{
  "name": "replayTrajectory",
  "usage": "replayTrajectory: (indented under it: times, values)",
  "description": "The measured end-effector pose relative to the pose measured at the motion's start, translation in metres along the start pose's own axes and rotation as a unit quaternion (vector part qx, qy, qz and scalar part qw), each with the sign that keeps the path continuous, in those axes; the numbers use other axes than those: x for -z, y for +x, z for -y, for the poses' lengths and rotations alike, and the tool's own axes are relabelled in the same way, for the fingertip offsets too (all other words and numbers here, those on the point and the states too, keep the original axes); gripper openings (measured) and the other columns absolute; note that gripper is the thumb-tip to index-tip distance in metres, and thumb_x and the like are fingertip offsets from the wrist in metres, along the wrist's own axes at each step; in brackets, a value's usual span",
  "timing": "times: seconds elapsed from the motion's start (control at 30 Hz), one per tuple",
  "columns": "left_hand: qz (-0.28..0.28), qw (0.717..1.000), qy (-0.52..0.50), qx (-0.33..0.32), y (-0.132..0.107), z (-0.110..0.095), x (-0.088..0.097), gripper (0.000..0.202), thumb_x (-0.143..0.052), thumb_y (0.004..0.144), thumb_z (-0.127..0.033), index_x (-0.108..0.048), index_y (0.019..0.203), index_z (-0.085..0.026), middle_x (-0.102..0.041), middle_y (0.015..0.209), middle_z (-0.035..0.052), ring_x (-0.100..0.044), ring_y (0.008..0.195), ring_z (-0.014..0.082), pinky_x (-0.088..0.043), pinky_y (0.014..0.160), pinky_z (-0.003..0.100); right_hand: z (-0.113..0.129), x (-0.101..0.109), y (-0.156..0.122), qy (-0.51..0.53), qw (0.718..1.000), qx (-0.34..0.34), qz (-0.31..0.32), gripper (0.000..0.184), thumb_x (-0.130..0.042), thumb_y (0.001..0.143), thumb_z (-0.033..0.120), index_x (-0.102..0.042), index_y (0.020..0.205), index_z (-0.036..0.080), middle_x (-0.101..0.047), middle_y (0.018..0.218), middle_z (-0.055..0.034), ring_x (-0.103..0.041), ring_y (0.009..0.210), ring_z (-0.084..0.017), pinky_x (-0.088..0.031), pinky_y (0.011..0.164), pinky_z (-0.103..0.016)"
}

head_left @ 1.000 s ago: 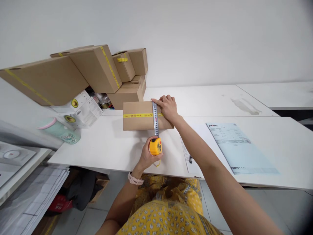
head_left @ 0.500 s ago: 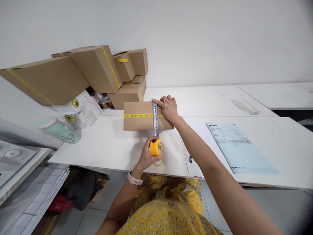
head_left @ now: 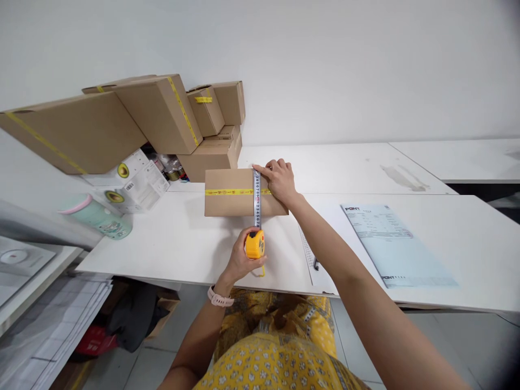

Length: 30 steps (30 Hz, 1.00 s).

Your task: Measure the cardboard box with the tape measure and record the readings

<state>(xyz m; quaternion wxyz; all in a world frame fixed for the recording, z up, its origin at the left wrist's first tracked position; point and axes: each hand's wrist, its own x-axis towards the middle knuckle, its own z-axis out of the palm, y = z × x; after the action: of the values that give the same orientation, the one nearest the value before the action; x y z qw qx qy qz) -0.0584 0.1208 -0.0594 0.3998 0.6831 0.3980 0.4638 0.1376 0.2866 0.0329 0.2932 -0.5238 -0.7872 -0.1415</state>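
A small cardboard box [head_left: 229, 200] sealed with yellow tape lies on the white table [head_left: 182, 249]. A steel measuring tape blade [head_left: 257, 197] runs across its top from the far edge to the near edge. My right hand [head_left: 278, 180] rests on the box, its fingers pinning the blade's end at the far edge. My left hand [head_left: 240, 259] grips the yellow tape measure case [head_left: 255, 245] on the table just in front of the box.
Several larger cardboard boxes [head_left: 162, 111] are stacked at the back left, over white product packs [head_left: 136, 181]. A mint flask [head_left: 95, 216] lies on its side. A blue printed sheet [head_left: 394, 244] and a white sheet with a pen [head_left: 316, 264] sit to the right.
My left hand has slid the yellow case a little closer to the box, shortening the drawn blade. My right hand has stayed put on the box.
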Motion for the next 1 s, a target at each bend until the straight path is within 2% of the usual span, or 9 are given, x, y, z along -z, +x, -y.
replayTrajectory:
  times: [0.23, 0.63, 0.7, 0.77, 0.87, 1.0]
  values:
    - [0.004, 1.000, -0.003, -0.006, 0.000, 0.003, 0.002, 0.064, -0.080, 0.068, -0.023, -0.053, 0.126, -0.023, -0.060, 0.117, 0.0062, -0.060, 0.097, 0.0200, -0.054, 0.084, 0.033, 0.000, 0.000, 0.000, 0.000, 1.000, 0.000, 0.003, 0.060, -0.036, 0.098, 0.007, -0.060, 0.143, 0.040, -0.062, 0.113, -0.0095, -0.041, 0.099, -0.027, -0.030, 0.087, -0.041]
    - [-0.011, 1.000, -0.017, 0.000, -0.002, -0.004, -0.002, 0.061, -0.080, 0.065, -0.021, -0.055, 0.122, -0.022, -0.062, 0.111, 0.0052, -0.060, 0.089, 0.0174, -0.054, 0.078, 0.030, 0.003, 0.003, -0.002, -0.006, 1.000, -0.007, 0.010, 0.063, -0.034, 0.097, 0.006, -0.056, 0.146, 0.038, -0.062, 0.113, -0.0093, -0.041, 0.099, -0.027, -0.030, 0.088, -0.041]
    - [-0.025, 0.998, -0.047, 0.015, -0.006, -0.009, -0.003, 0.061, -0.079, 0.065, -0.021, -0.055, 0.121, -0.022, -0.062, 0.110, 0.0048, -0.061, 0.087, 0.0170, -0.055, 0.077, 0.030, 0.004, 0.002, -0.002, -0.011, 1.000, -0.019, 0.004, 0.064, -0.032, 0.096, 0.005, -0.050, 0.151, 0.034, -0.062, 0.109, -0.0104, -0.041, 0.099, -0.027, -0.030, 0.087, -0.040]
    - [-0.047, 0.997, -0.065, 0.019, -0.013, -0.017, -0.003, 0.061, -0.078, 0.065, -0.022, -0.055, 0.122, -0.022, -0.062, 0.113, 0.0058, -0.063, 0.089, 0.0180, -0.056, 0.078, 0.031, 0.005, 0.003, -0.003, -0.017, 0.999, -0.028, 0.004, 0.062, -0.032, 0.096, 0.006, -0.052, 0.150, 0.028, -0.063, 0.110, -0.0118, -0.042, 0.101, -0.028, -0.031, 0.088, -0.041]
    - [-0.085, 0.995, -0.034, -0.028, -0.029, -0.034, 0.002, 0.063, -0.077, 0.064, -0.020, -0.055, 0.124, -0.023, -0.059, 0.123, 0.0084, -0.063, 0.104, 0.0230, -0.056, 0.089, 0.035, 0.012, 0.009, -0.013, -0.027, 0.999, -0.024, 0.005, 0.052, -0.034, 0.097, 0.009, -0.062, 0.138, 0.025, -0.062, 0.117, -0.0130, -0.043, 0.105, -0.029, -0.031, 0.090, -0.041]
    - [-0.094, 0.991, 0.039, -0.092, -0.051, -0.057, 0.010, 0.067, -0.075, 0.061, -0.015, -0.056, 0.124, -0.024, -0.057, 0.130, 0.0101, -0.060, 0.120, 0.0290, -0.050, 0.104, 0.043, 0.029, 0.014, -0.051, -0.038, 0.999, -0.009, -0.017, 0.048, -0.037, 0.097, 0.011, -0.062, 0.137, 0.024, -0.063, 0.123, -0.0131, -0.045, 0.106, -0.029, -0.031, 0.092, -0.041]
